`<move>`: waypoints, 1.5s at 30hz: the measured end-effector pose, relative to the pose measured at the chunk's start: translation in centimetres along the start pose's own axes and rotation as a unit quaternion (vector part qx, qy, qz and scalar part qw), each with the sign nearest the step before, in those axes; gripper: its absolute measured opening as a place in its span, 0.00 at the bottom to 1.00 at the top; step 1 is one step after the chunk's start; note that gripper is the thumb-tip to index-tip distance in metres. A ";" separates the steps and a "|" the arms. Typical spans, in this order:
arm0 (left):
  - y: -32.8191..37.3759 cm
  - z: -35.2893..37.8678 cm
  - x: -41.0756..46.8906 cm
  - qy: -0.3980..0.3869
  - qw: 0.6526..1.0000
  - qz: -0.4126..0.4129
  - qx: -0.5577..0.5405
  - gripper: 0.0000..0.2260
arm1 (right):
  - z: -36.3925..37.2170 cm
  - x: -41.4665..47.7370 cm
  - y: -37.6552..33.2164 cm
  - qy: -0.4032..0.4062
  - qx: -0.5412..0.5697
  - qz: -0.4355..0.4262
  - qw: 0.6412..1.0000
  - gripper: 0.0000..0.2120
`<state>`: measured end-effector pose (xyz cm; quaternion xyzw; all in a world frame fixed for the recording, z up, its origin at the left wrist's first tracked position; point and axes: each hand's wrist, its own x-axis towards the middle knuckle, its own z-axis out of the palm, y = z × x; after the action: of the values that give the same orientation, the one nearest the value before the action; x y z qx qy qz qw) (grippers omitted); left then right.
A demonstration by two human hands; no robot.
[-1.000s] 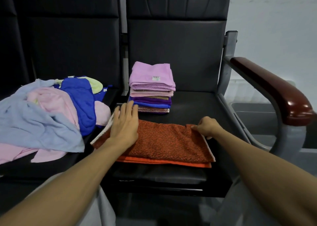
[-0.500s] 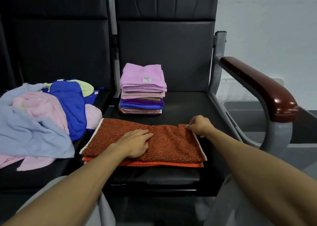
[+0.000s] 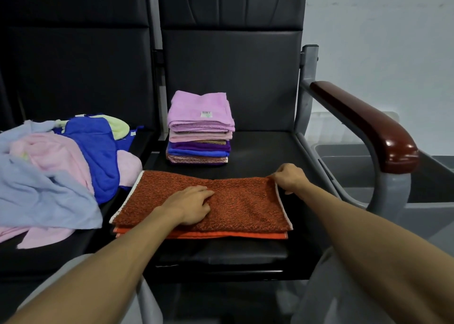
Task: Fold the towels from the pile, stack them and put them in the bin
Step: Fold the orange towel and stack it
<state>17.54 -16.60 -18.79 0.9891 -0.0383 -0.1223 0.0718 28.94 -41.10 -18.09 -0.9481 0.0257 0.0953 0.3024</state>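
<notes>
An orange-brown towel [image 3: 240, 200], folded into a long rectangle, lies across the front of the black seat [image 3: 265, 149]. My left hand [image 3: 189, 204] rests palm down on its middle with fingers curled a little. My right hand [image 3: 288, 177] pinches the towel's far right corner. Behind the towel stands a stack of folded towels [image 3: 200, 129] with a lilac one on top. On the left seat lies a loose pile of towels [image 3: 54, 166] in light blue, pink, royal blue and pale green.
A grey bin [image 3: 348, 161] sits on the floor to the right, behind the chair's metal frame. A dark red armrest [image 3: 363, 124] juts out on the right at hand height. The seat backs rise behind, and my knees in grey show at the bottom.
My left hand slid from the towel's left end to its middle, smoothing it flat. My right hand kept its pinch on the right corner. The view shifted slightly.
</notes>
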 end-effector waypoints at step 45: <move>4.2 -7.3 -2.2 0.062 0.720 -0.145 -0.676 0.08 | 0.2 -3.3 1.6 -0.187 0.268 0.047 0.944 0.21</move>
<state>16.98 -19.53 -10.69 0.6764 0.2032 -0.0630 0.7052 25.52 -42.30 -18.52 -0.7944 0.0377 0.2749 0.5403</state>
